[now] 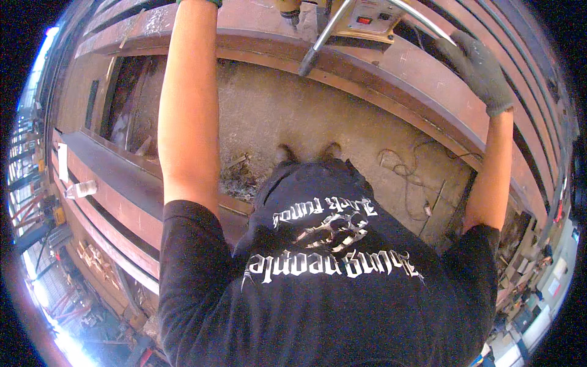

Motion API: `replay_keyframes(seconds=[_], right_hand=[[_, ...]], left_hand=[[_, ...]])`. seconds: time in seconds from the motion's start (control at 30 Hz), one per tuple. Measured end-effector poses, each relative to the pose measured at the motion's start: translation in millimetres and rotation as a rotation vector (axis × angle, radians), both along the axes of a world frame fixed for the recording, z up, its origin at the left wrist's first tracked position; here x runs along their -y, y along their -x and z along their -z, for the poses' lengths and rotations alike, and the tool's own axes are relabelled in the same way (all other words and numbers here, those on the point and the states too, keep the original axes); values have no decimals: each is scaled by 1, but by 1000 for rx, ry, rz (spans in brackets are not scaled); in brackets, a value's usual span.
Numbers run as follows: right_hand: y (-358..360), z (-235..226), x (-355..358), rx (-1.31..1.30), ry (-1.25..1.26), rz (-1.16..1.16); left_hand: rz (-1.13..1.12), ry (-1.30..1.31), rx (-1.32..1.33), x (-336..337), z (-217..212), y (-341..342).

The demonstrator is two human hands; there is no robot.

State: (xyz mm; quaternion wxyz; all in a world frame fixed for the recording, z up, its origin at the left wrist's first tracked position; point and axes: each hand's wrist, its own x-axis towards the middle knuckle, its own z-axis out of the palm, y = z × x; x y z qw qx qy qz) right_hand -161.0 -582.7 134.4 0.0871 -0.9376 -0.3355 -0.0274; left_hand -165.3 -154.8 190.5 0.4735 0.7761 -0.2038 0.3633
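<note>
A drill press with a yellowish motor body and a control panel bearing a red switch stands on a reddish-brown steel beam at the top. From it reach silver lever bars, one with a dark grip pointing toward me. My right hand, in a grey glove, is closed round the end of another silver lever; its fingers are slightly blurred. My left arm stretches up to the top edge, where only the green glove cuff of my left hand shows. Its fingers are out of the picture.
More steel beams lie at the left, with a clear plastic bottle on them. On the concrete floor, a cable coils at the right. Dark metal shavings lie near my feet.
</note>
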Motion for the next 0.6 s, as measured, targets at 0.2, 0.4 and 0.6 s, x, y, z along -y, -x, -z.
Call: replay_keyframes(seconds=[0.2, 0.4, 0.6], right_hand=[[6, 0, 10, 122, 97, 26], [5, -4, -6, -43, 49, 186], [1, 8, -2, 89, 50, 56]], left_hand=[[-569, 253, 113, 38, 61, 34], [-316, 275, -514, 189, 183, 113], [-278, 365, -672, 230, 214, 31]])
